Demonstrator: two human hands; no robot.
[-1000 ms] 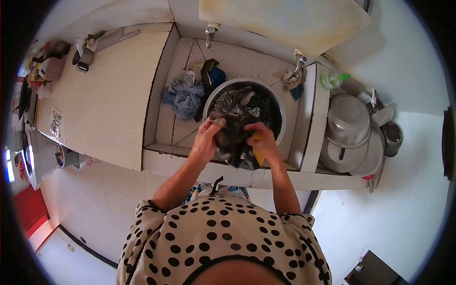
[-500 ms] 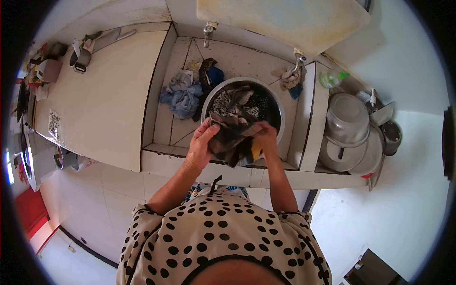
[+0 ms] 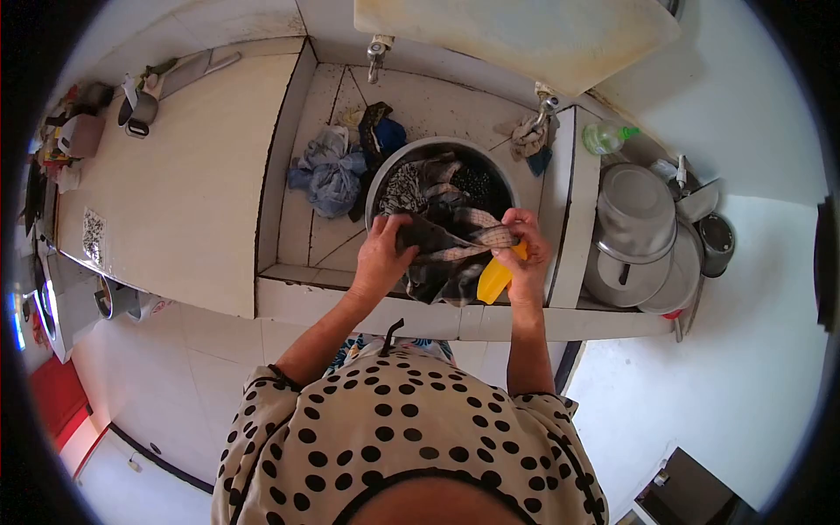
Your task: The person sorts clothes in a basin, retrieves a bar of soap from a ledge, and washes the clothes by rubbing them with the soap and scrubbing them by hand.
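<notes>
Grimy white-tiled sink [image 3: 472,105] set into a pale counter [image 3: 184,175], with two metal taps [image 3: 376,57] on the wall behind. Person in a cream top with black dots [image 3: 402,420] stands at the front edge. Round silver metal basin [image 3: 451,139] sits in the sink, black-and-white patterned cloth [image 3: 402,188] and other dark wet-looking fabric inside. Dark plaid cloth with pinkish checked bands [image 3: 437,254] is stretched between both hands over the basin's near side, partly hanging past the rim. Left hand [image 3: 381,258] is closed on its left part, thumb against fingers; right hand [image 3: 528,258] grips the right end plus a yellow piece, apparently plastic [image 3: 494,281], pointing down. Light-blue bundle, fabric or plastic, can't tell [image 3: 332,188], lies left of the basin, black-and-blue item [image 3: 381,136] beside it. Beige rag [image 3: 529,140] near the right-hand tap. Green-capped clear bottle [image 3: 604,137] and upturned silver pot [image 3: 637,201] off right.
</notes>
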